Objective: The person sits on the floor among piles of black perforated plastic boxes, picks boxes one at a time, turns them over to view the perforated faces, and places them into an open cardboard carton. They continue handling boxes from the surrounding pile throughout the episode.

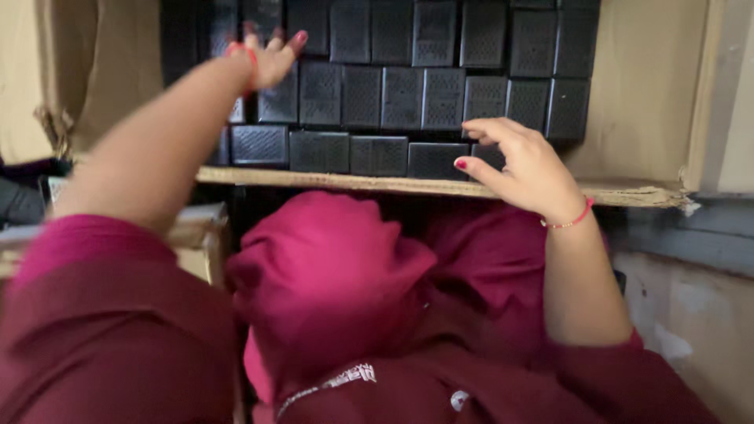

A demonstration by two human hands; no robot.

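A large cardboard box [644, 94] stands in front of me, packed with rows of several small black textured boxes [400, 98]. My left hand [267, 59] reaches far into the upper left of the carton, fingers spread on the black boxes there; a red band circles its wrist. My right hand [522, 161] hovers at the carton's near edge [377, 183], fingers curled over a black box [491, 157] in the front row, thumb out. Whether it grips that box is unclear. Both arms wear maroon sleeves.
Maroon cloth [330, 275] bunches in my lap below the carton. A cardboard flap [102, 55] rises at the left, with a smaller box [196, 235] beneath it. A grey wall or floor [691, 298] lies at the right.
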